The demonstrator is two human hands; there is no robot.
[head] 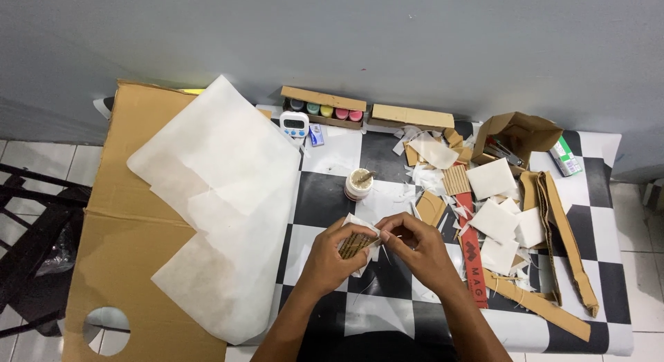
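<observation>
My left hand (332,255) holds a small piece of corrugated cardboard (355,245) wrapped in white paper (361,224), just above the black-and-white checkered table (325,196). My right hand (415,244) pinches the paper's edge at the right side of the same piece. Both hands meet at the middle front of the table. A small white glue pot (358,185) with a stick in it stands just beyond the hands.
A large white paper sheet (221,196) lies over a flat cardboard sheet (117,217) at left. At the back sit a box of paint pots (325,109), a white timer (294,123) and a cardboard box (412,116). Cardboard strips, white squares (492,179) and scraps lie at right.
</observation>
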